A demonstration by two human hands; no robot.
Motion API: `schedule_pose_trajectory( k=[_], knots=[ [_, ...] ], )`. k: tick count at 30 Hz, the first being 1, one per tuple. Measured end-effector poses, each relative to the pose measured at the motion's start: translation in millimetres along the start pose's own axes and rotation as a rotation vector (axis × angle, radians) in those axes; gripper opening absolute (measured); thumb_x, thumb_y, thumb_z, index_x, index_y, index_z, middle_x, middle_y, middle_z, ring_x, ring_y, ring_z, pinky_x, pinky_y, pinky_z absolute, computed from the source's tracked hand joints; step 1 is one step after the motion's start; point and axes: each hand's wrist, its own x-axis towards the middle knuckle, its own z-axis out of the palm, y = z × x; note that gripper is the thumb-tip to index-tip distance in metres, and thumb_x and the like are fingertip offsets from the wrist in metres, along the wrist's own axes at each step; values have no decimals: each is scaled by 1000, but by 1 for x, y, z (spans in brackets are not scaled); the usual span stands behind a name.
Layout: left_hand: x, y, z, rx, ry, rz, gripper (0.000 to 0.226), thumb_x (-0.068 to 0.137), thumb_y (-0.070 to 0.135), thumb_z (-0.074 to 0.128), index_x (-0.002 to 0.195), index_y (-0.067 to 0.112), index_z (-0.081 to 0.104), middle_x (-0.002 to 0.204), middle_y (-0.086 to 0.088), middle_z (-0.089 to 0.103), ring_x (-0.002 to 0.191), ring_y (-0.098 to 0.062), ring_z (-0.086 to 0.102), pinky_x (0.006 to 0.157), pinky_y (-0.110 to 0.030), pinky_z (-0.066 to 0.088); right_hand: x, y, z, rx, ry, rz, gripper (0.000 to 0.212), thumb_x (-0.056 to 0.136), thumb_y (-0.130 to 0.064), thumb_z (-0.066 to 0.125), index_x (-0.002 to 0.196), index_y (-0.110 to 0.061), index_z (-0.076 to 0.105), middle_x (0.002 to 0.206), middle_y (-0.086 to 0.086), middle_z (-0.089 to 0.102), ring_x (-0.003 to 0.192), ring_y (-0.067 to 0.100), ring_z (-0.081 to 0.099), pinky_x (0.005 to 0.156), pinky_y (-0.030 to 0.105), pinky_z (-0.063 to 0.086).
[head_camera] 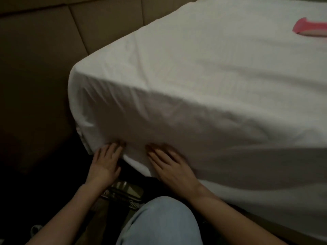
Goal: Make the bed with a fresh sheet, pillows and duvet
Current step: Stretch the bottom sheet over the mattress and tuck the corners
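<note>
A white sheet [203,71] covers the mattress and drapes over its near side and corner. Both my hands are at the sheet's lower edge near the corner. My left hand [106,160] lies with straight fingers against the hem, fingertips touching the fabric. My right hand [169,165] presses flat on the side of the mattress just to the right, fingers spread. The hem between them is slightly lifted in a small fold. No pillows or duvet are in view.
A padded brown headboard wall [44,41] stands left of the bed corner. A pink comb-like object [311,28] lies on the sheet at the far right. My knee in light blue jeans [159,221] is below, over a dark floor with a shoe [123,191].
</note>
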Motion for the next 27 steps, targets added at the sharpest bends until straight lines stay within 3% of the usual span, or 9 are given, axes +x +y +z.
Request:
schedule_pose_trajectory(
  k=[2, 4, 8, 13, 16, 18, 22, 25, 27],
  knots=[
    [0, -9, 2, -22, -18, -56, 61, 72, 29, 58, 128, 7, 54, 126, -18, 56, 113, -36, 51, 98, -50, 38, 1, -14, 9, 44, -15, 43, 40, 89, -13, 39, 114, -11, 70, 121, 3, 66, 103, 19, 57, 95, 34, 32],
    [2, -13, 0, -37, 22, -48, 60, 75, 32, 45, 128, 7, 55, 125, -14, 57, 114, -34, 52, 102, -46, 31, 1, -26, 17, 75, -70, 60, 38, 88, -12, 39, 109, -8, 71, 111, 7, 67, 84, 21, 60, 86, 33, 33],
    [15, -12, -6, -77, 33, -122, 56, 81, 20, 62, 135, 10, 49, 129, -8, 55, 122, -29, 48, 110, -45, 25, 0, -42, 28, 95, -207, 217, 40, 81, -22, 47, 110, -7, 70, 104, 8, 68, 88, 22, 64, 88, 32, 41],
    [46, -7, -19, -97, 16, -243, 44, 92, 25, 46, 135, 16, 44, 137, -5, 47, 127, -24, 40, 110, -37, 20, 9, -46, 26, 218, -384, 373, 68, 49, -30, 82, 111, -3, 70, 104, 9, 69, 78, 21, 66, 63, 25, 52],
    [41, -8, -17, -59, -18, -239, 46, 92, 26, 45, 138, 17, 41, 141, -3, 43, 131, -24, 35, 113, -38, 18, 7, -43, 21, 322, -370, 456, 77, 43, -29, 86, 114, -6, 69, 106, 6, 70, 80, 20, 68, 66, 25, 55],
    [31, -7, -12, -34, 67, -203, 46, 87, 22, 54, 132, 13, 49, 134, -7, 50, 126, -28, 39, 111, -44, 23, -6, -40, 15, 373, -330, 495, 74, 45, -26, 84, 115, -8, 68, 104, 3, 70, 83, 18, 68, 68, 24, 55],
    [39, -9, -13, -33, 17, -246, 47, 88, 21, 52, 134, 16, 47, 138, -5, 47, 128, -26, 38, 110, -40, 21, -50, -27, -6, 326, -314, 607, 56, 66, -28, 53, 116, -8, 69, 107, 4, 70, 90, 21, 67, 75, 31, 55],
    [46, -10, -15, -11, -108, -288, 49, 90, 23, 46, 139, 21, 41, 146, -2, 38, 134, -25, 31, 111, -39, 20, -69, -17, -11, 348, -404, 562, 75, 57, -22, 70, 129, -5, 60, 123, 6, 64, 102, 23, 64, 91, 34, 51],
    [41, -4, -19, 14, -166, -328, 53, 90, 23, 47, 142, 21, 35, 150, -3, 33, 138, -27, 23, 114, -41, 15, -70, -11, -12, 424, -421, 556, 76, 62, -24, 69, 135, -7, 54, 127, 6, 62, 104, 22, 64, 94, 30, 49]
  ],
)
